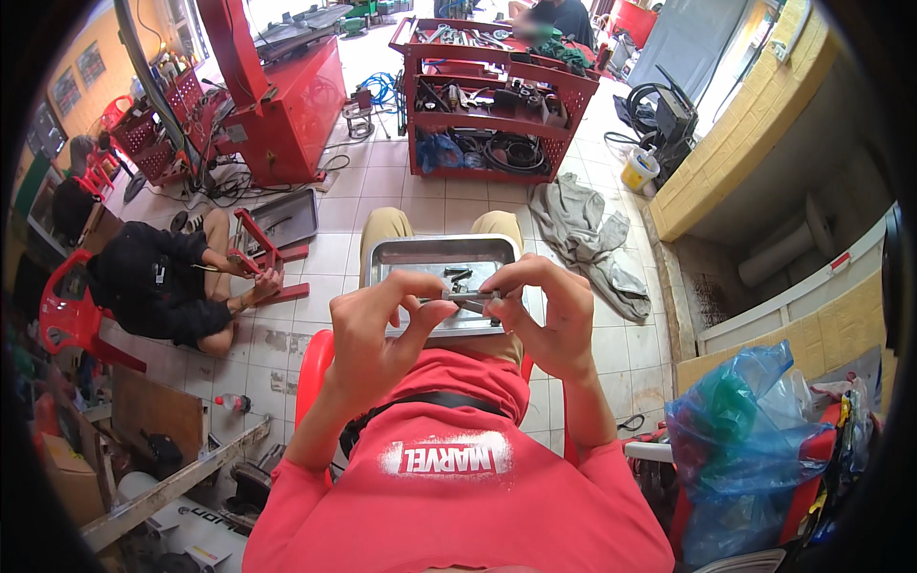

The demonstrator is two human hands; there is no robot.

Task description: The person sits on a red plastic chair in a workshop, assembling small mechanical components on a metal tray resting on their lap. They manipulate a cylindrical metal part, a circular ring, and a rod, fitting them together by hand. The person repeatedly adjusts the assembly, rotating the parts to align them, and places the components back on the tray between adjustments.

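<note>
Red tool cart [487, 122] on the tiled floor [439, 205], well beyond the knees [387, 223], loaded on every level. Grey cloth [585, 244] crumpled on the floor, out past the tray's right edge. Shallow metal tray [406, 258] across the lap, far edge near the knees. Left hand [373, 320] and right hand [556, 315] raised over it, in from its left and right edges. Left thumb and forefinger pinch one end of a slim metal piece [469, 295]; right thumb and forefinger pinch the other end. Piece held roughly level above the tray, between left and right edges. Small dark parts [458, 277] loose on the tray bottom, nearer its middle than any corner. Progress, my reading: partway through this one piece, picked up and not yet set down. Loose parts touched by neither hand; whether finished with or waiting, cannot tell. Joining, parting or only checking the piece: also unclear
</note>
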